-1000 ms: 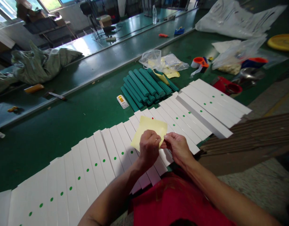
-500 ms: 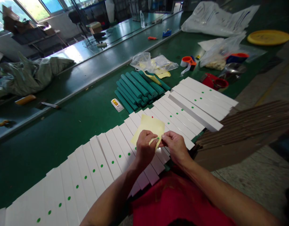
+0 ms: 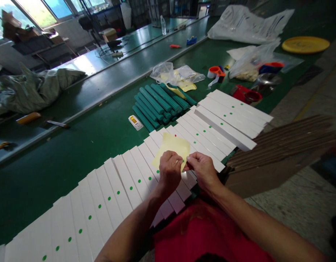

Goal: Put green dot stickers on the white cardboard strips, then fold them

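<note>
Though nearly bare, pale yellow squarish sheet [image 3: 172, 147].

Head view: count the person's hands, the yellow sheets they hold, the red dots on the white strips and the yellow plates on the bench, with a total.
hands: 2, the left hand and the right hand
yellow sheet, pinched by both hands: 1
red dot on the white strips: 1
yellow plate: 1
Total: 5
</note>
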